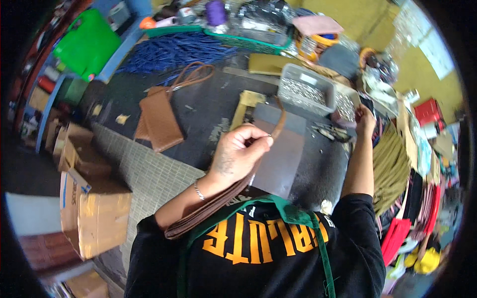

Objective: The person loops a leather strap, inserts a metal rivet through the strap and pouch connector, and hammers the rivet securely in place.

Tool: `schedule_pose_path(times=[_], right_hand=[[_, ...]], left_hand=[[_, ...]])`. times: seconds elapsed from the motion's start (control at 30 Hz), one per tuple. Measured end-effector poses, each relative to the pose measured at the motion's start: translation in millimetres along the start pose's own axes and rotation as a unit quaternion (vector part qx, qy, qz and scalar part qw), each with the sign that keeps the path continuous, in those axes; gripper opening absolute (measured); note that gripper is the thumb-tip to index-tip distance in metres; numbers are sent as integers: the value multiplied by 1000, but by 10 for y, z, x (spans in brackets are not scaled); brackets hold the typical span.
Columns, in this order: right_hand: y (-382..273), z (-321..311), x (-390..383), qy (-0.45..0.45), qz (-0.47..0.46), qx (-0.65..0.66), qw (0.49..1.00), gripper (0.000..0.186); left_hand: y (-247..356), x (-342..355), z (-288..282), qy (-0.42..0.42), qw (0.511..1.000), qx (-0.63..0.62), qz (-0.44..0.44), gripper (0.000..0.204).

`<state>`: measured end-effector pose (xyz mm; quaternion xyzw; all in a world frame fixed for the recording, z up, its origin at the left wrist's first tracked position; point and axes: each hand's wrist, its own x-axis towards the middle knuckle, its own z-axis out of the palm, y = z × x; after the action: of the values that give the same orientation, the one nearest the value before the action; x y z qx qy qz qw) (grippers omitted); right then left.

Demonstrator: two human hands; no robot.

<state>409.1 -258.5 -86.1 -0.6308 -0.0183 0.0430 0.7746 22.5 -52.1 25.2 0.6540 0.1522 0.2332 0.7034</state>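
1. Brown leather, by its look, makes up the narrow strap (281,120) that we pinch in our left hand (238,155), above the grey sheet (278,166) on the counter (318,171).
2. We judge it light, soft and bendy, hardly fragile, and not very slippery; pinching its flat faces near an end should suit it.
3. Its long axis runs away from our body, leaning slightly right, and its far tip curls back left.
4. Along our left forearm (173,212) lies a folded brown band (211,208); we cannot tell whether it joins the strap.
5. Our right hand (365,120) is at a tub (343,119) of small metal pieces (344,103); whether it grasps any, we cannot tell.
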Motion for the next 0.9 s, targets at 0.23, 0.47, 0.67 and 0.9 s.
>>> schedule_pose_path(times=[0.23, 0.47, 0.67, 0.9], right_hand=[[-550, 690, -1801, -304, 75, 158, 936, 15], [-791, 1024, -2808, -407, 122, 122, 897, 12], [-703, 1151, -2904, -415, 47, 85, 905, 10], [-703, 1147, -2955, -406, -5, 71, 911, 8]], left_hand=[[-53, 4, -43, -36, 996, 74, 26, 4], [-27, -22, 10, -49, 992, 112, 44, 5], [-30, -49, 36, -57, 987, 114, 94, 6], [4, -46, 23, -84, 983, 126, 108, 7]])
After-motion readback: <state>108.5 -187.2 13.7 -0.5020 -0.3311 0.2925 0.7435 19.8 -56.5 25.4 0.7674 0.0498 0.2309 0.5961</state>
